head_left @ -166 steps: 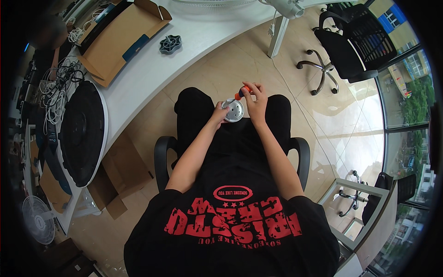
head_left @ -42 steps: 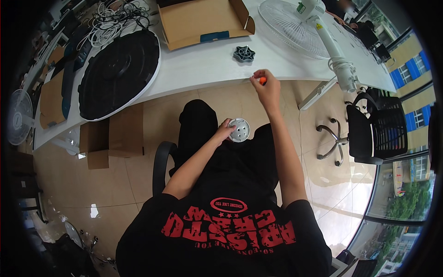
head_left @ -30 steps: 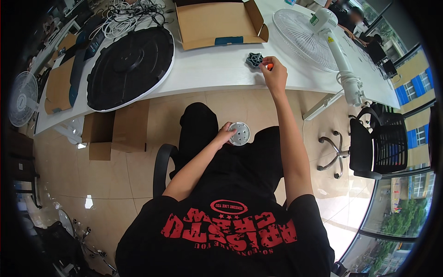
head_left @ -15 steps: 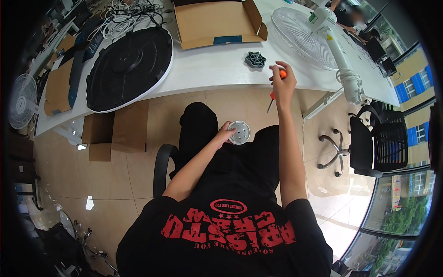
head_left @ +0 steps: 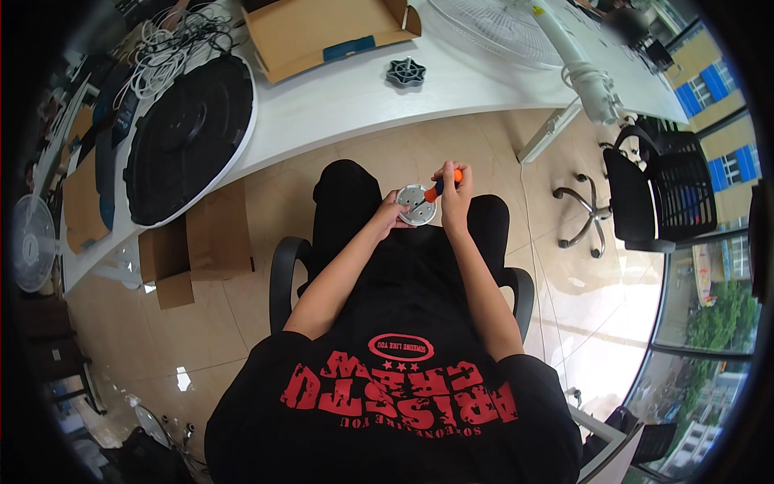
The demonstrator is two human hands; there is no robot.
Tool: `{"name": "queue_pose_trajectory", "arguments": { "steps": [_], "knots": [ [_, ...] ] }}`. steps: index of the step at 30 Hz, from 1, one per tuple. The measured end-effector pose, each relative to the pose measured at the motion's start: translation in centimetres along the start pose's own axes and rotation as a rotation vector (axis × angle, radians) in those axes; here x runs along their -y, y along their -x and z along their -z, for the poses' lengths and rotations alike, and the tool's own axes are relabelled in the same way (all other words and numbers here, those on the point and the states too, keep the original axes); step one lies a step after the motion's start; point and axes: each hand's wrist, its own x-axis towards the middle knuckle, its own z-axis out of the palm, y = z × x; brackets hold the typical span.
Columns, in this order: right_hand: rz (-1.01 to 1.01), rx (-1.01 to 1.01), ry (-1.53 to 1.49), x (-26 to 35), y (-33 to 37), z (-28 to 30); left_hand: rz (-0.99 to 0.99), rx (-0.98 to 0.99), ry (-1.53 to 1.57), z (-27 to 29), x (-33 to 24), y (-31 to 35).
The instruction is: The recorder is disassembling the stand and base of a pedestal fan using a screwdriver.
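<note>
Above my lap, my left hand (head_left: 391, 214) grips a small round grey disc (head_left: 422, 213) with several holes in its face. My right hand (head_left: 456, 198) is closed round the orange and dark blue handle of a screwdriver (head_left: 439, 189). Its shaft slants down to the left, and the tip is over the disc's face; whether it sits in a hole or on a screw is too small to tell. On the table ahead lies a dark, star-shaped knob (head_left: 405, 73), apart from both hands.
A white table (head_left: 322, 109) runs across the front. On it are a large round black base (head_left: 191, 137), an open cardboard box (head_left: 322, 32), tangled cables (head_left: 181, 48) and a white fan (head_left: 500, 28). A carton (head_left: 218, 234) stands on the floor; an office chair (head_left: 657, 185) is at right.
My right hand has come down from the table's edge with the screwdriver, whose tip now meets the disc. My left hand still holds the disc. The view has shifted.
</note>
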Motion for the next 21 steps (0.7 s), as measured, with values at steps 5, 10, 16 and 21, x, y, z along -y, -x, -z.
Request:
{"name": "queue_pose_trajectory", "arguments": {
  "steps": [5,10,16,21],
  "knots": [
    [-0.014,-0.04,0.01,-0.8,0.9,1.4,0.031,0.071,-0.021,-1.6,0.0,-1.0],
    [0.011,-0.109,0.047,-0.9,1.2,3.0,0.063,0.114,-0.009,-3.1,0.3,-2.0],
    [0.049,-0.185,0.095,-0.6,1.6,4.9,0.09,0.163,-0.072,-4.9,0.8,-3.0],
    [0.018,-0.209,0.143,-0.2,2.0,6.4,0.096,0.224,-0.097,-6.0,1.5,-3.9]
  ]
}}
